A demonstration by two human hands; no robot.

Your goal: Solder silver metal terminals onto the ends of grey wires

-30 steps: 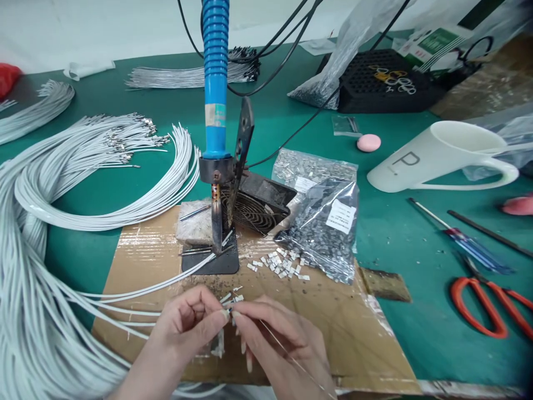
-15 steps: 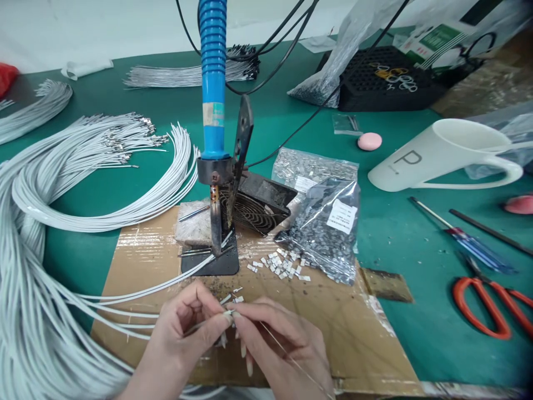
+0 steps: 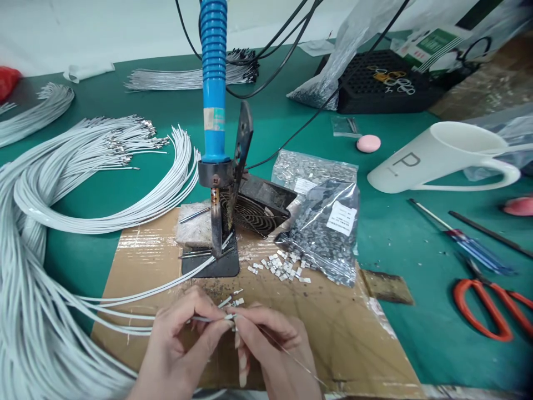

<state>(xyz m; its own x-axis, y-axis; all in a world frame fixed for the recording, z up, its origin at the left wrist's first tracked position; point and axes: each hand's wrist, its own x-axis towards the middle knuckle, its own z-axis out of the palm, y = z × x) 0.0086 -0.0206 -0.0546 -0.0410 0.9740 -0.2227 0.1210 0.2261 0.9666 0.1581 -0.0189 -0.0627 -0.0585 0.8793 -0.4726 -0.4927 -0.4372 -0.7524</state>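
Note:
My left hand (image 3: 189, 333) pinches the end of a white cable (image 3: 202, 319) between thumb and forefinger, low over the cardboard. Fingertip to fingertip with it, my right hand (image 3: 272, 339) is closed at the cable's tip. A thin wire (image 3: 293, 358), like solder, runs from the right hand toward the lower right. The tiny part between the fingertips is mostly hidden. Just beyond the hands, loose cable ends and a small white connector piece (image 3: 238, 302) lie on the cardboard. A blue-handled soldering iron (image 3: 214, 133) stands tip down in its holder, over more cable ends.
Small metallic pieces (image 3: 283, 265) lie before a labelled bag (image 3: 328, 228). A small black fan (image 3: 262, 205) leans behind the iron. White cable bundles (image 3: 29, 289) fill the left. A white mug (image 3: 433, 158), a screwdriver (image 3: 470, 244) and orange-handled scissors (image 3: 478, 311) are at right.
Both hands have shifted slightly left and down, still fingertip to fingertip. The right fingers have turned a little, and more of the cable shows at the left hand.

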